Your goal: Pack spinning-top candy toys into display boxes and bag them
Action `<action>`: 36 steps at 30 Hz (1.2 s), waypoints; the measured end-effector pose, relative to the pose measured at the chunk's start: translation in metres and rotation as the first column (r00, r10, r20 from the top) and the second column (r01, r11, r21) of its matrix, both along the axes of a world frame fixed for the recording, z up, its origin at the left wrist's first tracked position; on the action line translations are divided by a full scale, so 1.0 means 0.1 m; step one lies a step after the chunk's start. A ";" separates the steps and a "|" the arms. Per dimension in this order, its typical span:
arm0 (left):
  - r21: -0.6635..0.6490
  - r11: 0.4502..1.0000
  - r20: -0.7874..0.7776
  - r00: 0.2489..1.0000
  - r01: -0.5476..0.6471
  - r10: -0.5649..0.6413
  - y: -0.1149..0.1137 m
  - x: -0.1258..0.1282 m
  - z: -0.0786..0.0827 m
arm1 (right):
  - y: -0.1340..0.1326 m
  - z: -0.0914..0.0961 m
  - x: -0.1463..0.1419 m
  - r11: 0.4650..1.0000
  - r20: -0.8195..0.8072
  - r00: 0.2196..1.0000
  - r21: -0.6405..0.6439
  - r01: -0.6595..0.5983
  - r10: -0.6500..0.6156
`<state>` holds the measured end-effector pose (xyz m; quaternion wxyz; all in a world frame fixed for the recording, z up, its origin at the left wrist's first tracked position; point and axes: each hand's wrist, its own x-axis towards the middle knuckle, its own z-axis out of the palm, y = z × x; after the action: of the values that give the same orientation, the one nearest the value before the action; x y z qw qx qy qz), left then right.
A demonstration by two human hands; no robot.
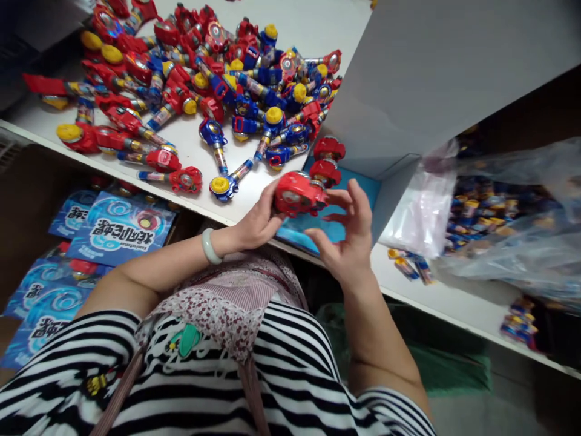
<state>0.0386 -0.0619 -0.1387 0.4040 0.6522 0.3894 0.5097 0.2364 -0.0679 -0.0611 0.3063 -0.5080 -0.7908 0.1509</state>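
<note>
My left hand (258,221) is wrapped around a red plastic toy (295,194) with a round silver-trimmed part, just above the front of the box. Close to its right side is my right hand (347,236), thumb and fingers apart, with nothing visible between them. Beyond the held toy, more red toy pieces (329,148) stand at the box's left edge; their contact with the held toy is partly hidden. Under both hands lies the bright blue bottom (336,229) of an upright grey-white carton (385,79).
Red and blue toys with yellow caps and clear tubes (218,66) are heaped on the white table (195,209) at left. Blue printed packages (122,230) sit below it. Plastic bags (512,212) of small pieces lie right, near loose tubes (411,266). A green bin (449,369) stands underneath.
</note>
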 end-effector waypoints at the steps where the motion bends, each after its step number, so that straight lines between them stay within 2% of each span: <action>1: 0.024 0.999 -0.011 1.000 0.022 -0.022 -0.02 0.02 0.08 | -0.03 0.03 -0.06 1.000 -0.050 0.999 -0.012 -0.017 0.017; 4: 0.050 0.991 -0.036 0.992 0.123 -0.121 -0.06 0.06 0.27 | -0.08 -0.01 -0.20 0.998 -0.151 0.988 -0.063 -0.029 0.019; 7: 0.043 0.958 -0.077 0.957 0.283 -0.279 -0.05 -0.01 0.30 | -0.12 -0.11 -0.17 0.999 -0.199 0.980 -0.029 -0.031 0.024; 8: 0.022 0.955 -0.077 0.953 0.295 -0.292 -0.03 -0.06 0.28 | -0.13 -0.14 -0.12 1.000 -0.213 0.977 0.016 -0.014 0.017; 9: -0.008 0.966 -0.066 0.963 0.259 -0.259 -0.01 -0.12 0.25 | -0.15 -0.17 -0.06 0.997 -0.228 0.974 0.070 0.020 -0.003; 11: -0.070 0.994 -0.053 0.995 0.082 -0.085 0.05 -0.24 0.16 | -0.18 -0.22 0.07 0.985 -0.240 0.969 0.148 0.091 -0.053; 13: -0.122 0.991 -0.115 0.993 -0.052 0.038 0.10 -0.31 0.07 | -0.20 -0.25 0.15 0.982 -0.214 0.974 0.155 0.105 -0.071; 14: -0.147 0.988 -0.177 0.984 -0.048 0.022 0.12 -0.32 0.02 | -0.21 -0.25 0.16 0.986 -0.191 0.980 0.141 0.086 -0.058; 16: -0.193 0.980 -0.297 0.949 0.051 -0.107 0.11 -0.26 -0.06 | -0.22 -0.24 0.15 0.994 -0.149 0.989 0.113 0.007 0.010; 19: -0.209 0.967 -0.356 0.910 0.144 -0.212 0.06 -0.12 -0.17 | -0.24 -0.19 0.07 0.988 -0.124 0.985 0.106 -0.110 0.123; 21: -0.208 0.965 -0.329 0.918 0.160 -0.223 0.03 -0.05 -0.23 | -0.25 -0.17 0.03 0.984 -0.129 0.982 0.138 -0.117 0.135; 24: -0.221 0.960 -0.287 0.930 0.170 -0.231 0.03 -0.03 -0.30 | -0.25 -0.19 0.02 0.981 -0.134 0.987 0.185 -0.061 0.087; 26: -0.236 0.955 -0.272 0.932 0.177 -0.240 0.04 -0.05 -0.31 | -0.24 -0.19 0.04 0.984 -0.112 0.991 0.167 -0.056 0.075; 30: -0.265 0.946 -0.258 0.932 0.185 -0.254 0.04 -0.05 -0.28 | -0.23 -0.13 0.04 0.989 -0.059 0.990 0.072 -0.127 0.131; 33: -0.254 0.950 -0.266 0.931 0.184 -0.251 0.02 -0.04 -0.25 | -0.23 -0.08 0.01 0.994 -0.060 0.993 0.051 -0.098 0.101; 36: -0.250 0.951 -0.261 0.933 0.183 -0.249 0.02 -0.03 -0.27 | -0.25 -0.16 0.02 0.995 -0.057 0.996 0.076 -0.065 0.069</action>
<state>0.0360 -0.0601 -0.1659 0.4667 0.7096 0.4241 0.3143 0.2385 -0.0928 -0.0772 0.3431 -0.4648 -0.8029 0.1469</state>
